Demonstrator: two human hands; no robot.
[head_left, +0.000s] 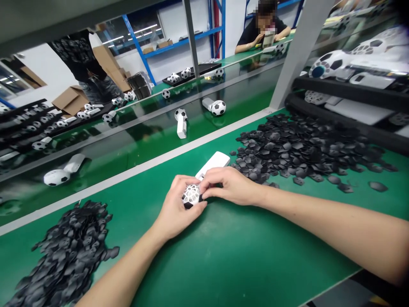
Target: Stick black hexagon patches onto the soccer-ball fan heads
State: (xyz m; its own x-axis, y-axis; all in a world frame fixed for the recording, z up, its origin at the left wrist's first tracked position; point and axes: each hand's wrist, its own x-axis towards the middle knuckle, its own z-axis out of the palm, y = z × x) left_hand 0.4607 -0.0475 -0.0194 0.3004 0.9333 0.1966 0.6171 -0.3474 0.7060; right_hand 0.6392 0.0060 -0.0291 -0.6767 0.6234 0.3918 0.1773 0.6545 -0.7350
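Observation:
On the green table in front of me lies a white soccer-ball-shaped device (191, 194) with a long white handle (214, 163) pointing away to the upper right. Its ball end shows a white web pattern and some black patches. My left hand (179, 207) curls around the ball from the left, thumb along the near side. With thumb and forefinger pinched, my right hand (225, 185) presses a small black piece (201, 198) against the ball's right side. The fingers partly cover the ball.
Loose black pieces form one pile (73, 251) at left and a larger pile (297, 147) at right. Beyond the metal rail, a green conveyor (140, 145) carries several ball devices. Black trays (351, 91) are stacked at right. A person (265, 30) sits across; another stands at left.

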